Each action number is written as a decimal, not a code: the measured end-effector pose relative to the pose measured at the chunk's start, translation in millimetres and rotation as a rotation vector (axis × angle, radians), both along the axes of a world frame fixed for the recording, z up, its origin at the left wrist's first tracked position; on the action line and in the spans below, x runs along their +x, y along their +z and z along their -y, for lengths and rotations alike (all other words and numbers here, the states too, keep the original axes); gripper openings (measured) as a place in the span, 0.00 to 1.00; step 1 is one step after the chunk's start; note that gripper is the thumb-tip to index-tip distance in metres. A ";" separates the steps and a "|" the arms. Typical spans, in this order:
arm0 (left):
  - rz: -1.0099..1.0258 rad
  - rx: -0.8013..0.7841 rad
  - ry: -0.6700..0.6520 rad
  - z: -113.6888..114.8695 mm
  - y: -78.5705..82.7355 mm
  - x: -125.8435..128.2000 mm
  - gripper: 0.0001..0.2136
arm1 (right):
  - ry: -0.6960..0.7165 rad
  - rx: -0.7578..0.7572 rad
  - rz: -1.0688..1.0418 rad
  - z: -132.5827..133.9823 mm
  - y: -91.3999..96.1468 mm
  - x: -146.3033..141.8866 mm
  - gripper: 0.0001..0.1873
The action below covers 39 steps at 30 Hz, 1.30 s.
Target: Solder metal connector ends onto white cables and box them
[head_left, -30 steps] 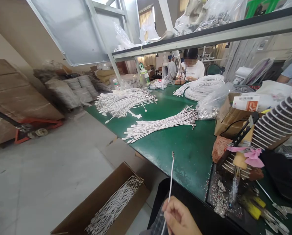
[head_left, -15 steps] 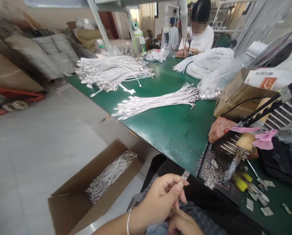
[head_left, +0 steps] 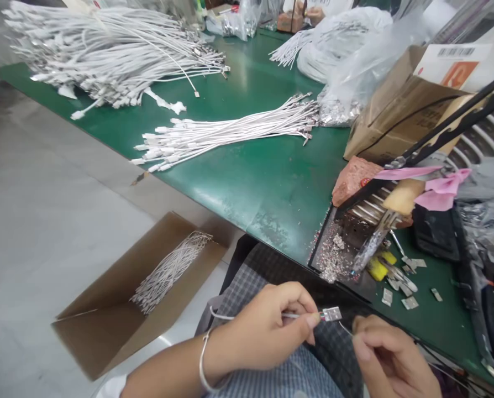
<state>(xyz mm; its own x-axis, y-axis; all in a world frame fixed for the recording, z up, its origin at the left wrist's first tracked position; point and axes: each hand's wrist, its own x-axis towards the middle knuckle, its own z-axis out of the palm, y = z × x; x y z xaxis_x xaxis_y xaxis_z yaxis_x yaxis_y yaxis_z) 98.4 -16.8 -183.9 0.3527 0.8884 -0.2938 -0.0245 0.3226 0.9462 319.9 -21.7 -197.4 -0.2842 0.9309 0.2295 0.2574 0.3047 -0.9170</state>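
Over my lap, my left hand (head_left: 278, 326) pinches a white cable (head_left: 289, 315) just behind its bare metal USB plug (head_left: 332, 314). Short coloured wires show between the cable jacket and the plug, and the cable's tail runs back past my wrist. To the right, my right hand (head_left: 392, 354) is closed with thumb and finger pinching a thin strand of wire (head_left: 345, 328). The strand's free tip points toward the plug, seemingly apart from it. Small metal plug shells (head_left: 410, 303) lie on the green table (head_left: 247, 188) beyond my right hand.
White cable bundles (head_left: 230, 132) lie across the table. A wooden-handled tool with a pink ribbon (head_left: 446, 188) rests over a black tray (head_left: 319, 237) of metal bits, beside a brick (head_left: 355, 179). An open cardboard box (head_left: 101, 293) holding cables stands below left. A co-worker's hands show at the back.
My left hand has turned, bringing the cable and plug into sight pointing right. My right hand has come out from behind it to the right with the thin wire. The view has tilted down.
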 end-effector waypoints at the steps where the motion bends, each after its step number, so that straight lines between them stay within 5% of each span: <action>1: -0.003 0.006 -0.001 -1.9 0.4 0.2 0.09 | 0.013 0.028 0.002 -3.9 0.5 -1.9 0.06; 12: 0.046 0.006 -0.021 -29.8 6.0 2.5 0.09 | 0.053 0.414 0.146 -36.1 11.1 -11.1 0.11; 39: 0.112 0.017 0.033 -50.0 13.7 9.8 0.10 | -0.041 0.405 0.042 -53.7 7.7 -16.7 0.10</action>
<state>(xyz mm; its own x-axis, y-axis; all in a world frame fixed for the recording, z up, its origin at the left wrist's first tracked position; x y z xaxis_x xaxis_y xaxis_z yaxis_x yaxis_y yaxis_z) 108.2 33.2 -170.2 0.3530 0.9045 -0.2392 -0.1402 0.3039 0.9423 303.2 32.0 -189.7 -0.2650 0.7785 0.5690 0.3114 0.6275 -0.7136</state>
